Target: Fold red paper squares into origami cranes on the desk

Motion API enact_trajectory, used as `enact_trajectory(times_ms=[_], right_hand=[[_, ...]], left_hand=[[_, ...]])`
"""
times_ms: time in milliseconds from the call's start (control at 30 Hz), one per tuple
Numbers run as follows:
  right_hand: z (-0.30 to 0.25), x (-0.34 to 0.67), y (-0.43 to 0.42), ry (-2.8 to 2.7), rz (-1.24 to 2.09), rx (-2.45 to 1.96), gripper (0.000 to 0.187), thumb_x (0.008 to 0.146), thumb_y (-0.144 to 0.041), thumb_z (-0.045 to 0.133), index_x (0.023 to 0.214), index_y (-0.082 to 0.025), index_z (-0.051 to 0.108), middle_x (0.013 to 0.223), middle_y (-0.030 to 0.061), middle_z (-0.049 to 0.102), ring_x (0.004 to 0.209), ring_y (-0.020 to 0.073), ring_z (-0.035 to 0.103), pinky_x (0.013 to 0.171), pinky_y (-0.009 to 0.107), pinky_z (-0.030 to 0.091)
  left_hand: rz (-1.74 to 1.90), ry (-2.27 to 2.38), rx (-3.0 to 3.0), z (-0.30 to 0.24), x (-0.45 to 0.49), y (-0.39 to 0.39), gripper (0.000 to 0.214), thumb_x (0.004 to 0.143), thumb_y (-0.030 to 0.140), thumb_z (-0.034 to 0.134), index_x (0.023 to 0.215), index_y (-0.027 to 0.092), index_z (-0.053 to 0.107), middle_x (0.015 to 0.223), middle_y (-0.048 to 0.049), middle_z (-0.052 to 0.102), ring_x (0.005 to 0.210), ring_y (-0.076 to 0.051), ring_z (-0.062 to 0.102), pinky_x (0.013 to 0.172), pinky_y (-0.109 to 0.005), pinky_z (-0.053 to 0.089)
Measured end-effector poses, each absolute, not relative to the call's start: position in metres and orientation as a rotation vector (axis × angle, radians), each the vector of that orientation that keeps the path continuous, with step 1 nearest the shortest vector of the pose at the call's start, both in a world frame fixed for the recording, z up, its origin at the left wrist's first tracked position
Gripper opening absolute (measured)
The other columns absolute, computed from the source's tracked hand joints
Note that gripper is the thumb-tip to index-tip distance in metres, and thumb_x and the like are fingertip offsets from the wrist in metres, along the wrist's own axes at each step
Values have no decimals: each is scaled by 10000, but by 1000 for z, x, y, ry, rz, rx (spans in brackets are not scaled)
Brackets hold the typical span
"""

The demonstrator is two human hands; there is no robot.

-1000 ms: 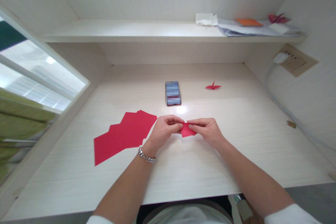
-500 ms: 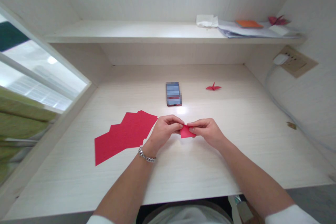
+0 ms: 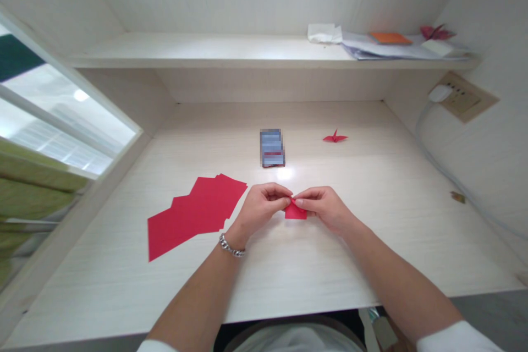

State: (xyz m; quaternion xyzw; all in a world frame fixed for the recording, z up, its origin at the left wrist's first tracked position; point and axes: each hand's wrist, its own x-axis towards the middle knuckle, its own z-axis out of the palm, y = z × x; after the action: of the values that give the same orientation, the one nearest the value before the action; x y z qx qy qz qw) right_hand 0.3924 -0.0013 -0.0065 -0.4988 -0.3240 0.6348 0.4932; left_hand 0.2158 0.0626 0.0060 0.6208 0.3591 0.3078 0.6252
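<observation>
A small folded piece of red paper [image 3: 296,212] is held between both hands, just above the desk. My left hand [image 3: 266,203] pinches its upper left edge between thumb and fingers; a chain bracelet circles that wrist. From the other side, my right hand [image 3: 324,205] grips its upper right part with thumb and forefinger. The fingertips of the two hands nearly meet and hide the paper's top. Left of my left hand, several red paper sheets [image 3: 192,206] lie fanned out on the desk. Beyond my right hand sits a red folded paper crane [image 3: 335,137].
A phone [image 3: 272,148] with a blurred screen lies on the desk ahead. The shelf [image 3: 185,47] above bears papers [image 3: 358,47], an orange sheet [image 3: 390,38] and a reddish paper figure [image 3: 437,32]. At right, a white plug and cable [image 3: 440,93] hang from the wall socket [image 3: 466,100].
My left thumb has shifted slightly right and down along the paper's upper edge. The red paper sits a little lower and squarer between the hands. Both hands keep their pinch.
</observation>
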Motion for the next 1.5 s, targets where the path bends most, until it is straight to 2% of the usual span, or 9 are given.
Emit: enact_trajectory(times_ms=[533, 933, 1167, 1300, 1500], right_hand=[[-10, 395, -2, -922, 1410, -1286, 307, 609, -337, 815, 858, -162, 775, 786, 77, 742, 684, 180, 656, 697, 339, 526], [-4, 397, -2, -1019, 1370, -1300, 257, 630, -294, 790, 851, -163, 775, 781, 68, 749, 670, 172, 657, 662, 308, 513], [-4, 396, -2, -1051, 1311, -1332, 254, 658, -304, 765, 874, -171, 772, 825, 72, 756, 718, 194, 676, 695, 333, 527], [-5, 396, -2, -1094, 1287, -1352, 253, 667, -316, 753, 876, -176, 772, 819, 68, 754, 727, 204, 678, 685, 338, 530], [-9, 395, -1, -1062, 1372, -1327, 268, 662, -306, 765, 888, -162, 763, 799, 67, 750, 675, 169, 659, 640, 300, 510]], left_hand=[[750, 817, 1302, 8, 221, 60, 184, 746, 199, 671, 917, 135, 690, 795, -58, 726, 711, -165, 685, 652, -269, 571], [770, 792, 1323, 10, 221, 59, 247, 717, 119, 658, 964, 125, 653, 795, -72, 741, 724, -173, 697, 690, -276, 564], [745, 808, 1259, 7, 222, 60, 233, 766, 260, 669, 961, 133, 661, 810, -78, 729, 750, -198, 700, 706, -326, 580], [767, 860, 1342, 4, 222, 60, 264, 700, 264, 742, 919, 133, 676, 792, -81, 727, 733, -195, 694, 662, -288, 560], [789, 882, 1333, 0, 223, 59, 256, 704, 250, 738, 917, 130, 662, 726, -60, 707, 656, -163, 667, 607, -259, 529]])
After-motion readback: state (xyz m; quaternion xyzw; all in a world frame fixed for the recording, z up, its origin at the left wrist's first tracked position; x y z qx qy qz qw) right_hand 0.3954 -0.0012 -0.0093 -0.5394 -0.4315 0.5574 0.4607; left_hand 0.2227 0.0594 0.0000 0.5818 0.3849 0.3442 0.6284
